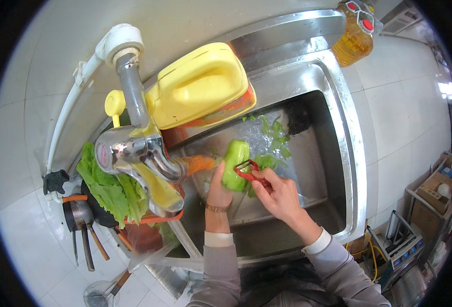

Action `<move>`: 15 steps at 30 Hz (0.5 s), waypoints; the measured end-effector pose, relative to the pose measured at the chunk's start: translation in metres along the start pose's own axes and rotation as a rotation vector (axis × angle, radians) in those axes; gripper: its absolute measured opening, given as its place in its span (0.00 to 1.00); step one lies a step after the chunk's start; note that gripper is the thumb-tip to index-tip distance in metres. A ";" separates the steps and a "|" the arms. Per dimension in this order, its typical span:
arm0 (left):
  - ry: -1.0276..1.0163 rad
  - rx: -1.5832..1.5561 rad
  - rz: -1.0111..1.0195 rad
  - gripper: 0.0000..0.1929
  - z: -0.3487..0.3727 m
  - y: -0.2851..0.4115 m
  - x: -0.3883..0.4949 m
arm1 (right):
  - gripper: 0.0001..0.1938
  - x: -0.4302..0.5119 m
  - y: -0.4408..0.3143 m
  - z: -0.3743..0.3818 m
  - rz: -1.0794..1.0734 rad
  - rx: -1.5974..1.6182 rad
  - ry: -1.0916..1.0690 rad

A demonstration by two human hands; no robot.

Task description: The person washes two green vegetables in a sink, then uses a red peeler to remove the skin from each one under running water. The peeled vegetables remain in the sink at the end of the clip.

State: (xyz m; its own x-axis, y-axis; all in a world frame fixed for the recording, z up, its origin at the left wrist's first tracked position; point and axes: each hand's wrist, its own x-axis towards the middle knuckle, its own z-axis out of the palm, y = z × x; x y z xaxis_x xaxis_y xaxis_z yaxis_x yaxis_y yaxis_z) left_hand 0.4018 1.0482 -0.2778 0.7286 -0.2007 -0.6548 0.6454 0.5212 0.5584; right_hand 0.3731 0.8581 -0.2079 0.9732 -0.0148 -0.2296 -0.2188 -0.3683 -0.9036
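A pale green vegetable [234, 157], thick and smooth and perhaps a gourd, is held over the sink by my left hand [219, 188], which grips it from the left and below. My right hand [281, 193] grasps a red-handled peeler [251, 171], its blade lying against the vegetable's right side. Below both hands is the stainless steel sink [314, 169]. Green peelings [276, 142] lie in the basin, around a wet, shiny patch. The fingers of my left hand are partly hidden behind the vegetable.
A chrome faucet [134, 149] with an orange spout sleeve [198, 164] reaches in close to my left hand. Behind stands a yellow plastic jug [199, 84]. Leafy greens [107, 180] fill an orange basket [157, 219] at left. Oil bottles [352, 42] stand beyond the sink's right corner.
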 end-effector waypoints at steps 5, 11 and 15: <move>-0.044 -0.103 -0.042 0.30 -0.012 -0.005 -0.003 | 0.10 0.013 -0.006 -0.001 0.046 0.016 -0.009; -0.013 -0.230 -0.044 0.31 0.000 -0.012 -0.015 | 0.09 0.017 -0.012 0.007 0.156 -0.046 0.000; -0.033 -0.252 -0.059 0.32 0.005 -0.016 -0.014 | 0.09 -0.021 -0.021 0.027 0.164 -0.123 -0.010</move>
State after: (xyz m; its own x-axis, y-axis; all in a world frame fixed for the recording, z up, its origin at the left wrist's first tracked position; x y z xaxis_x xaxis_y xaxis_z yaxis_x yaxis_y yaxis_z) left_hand 0.3824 1.0384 -0.2749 0.7013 -0.2610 -0.6633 0.6123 0.6971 0.3731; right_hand 0.3549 0.8914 -0.1941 0.9243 -0.0746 -0.3744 -0.3633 -0.4728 -0.8028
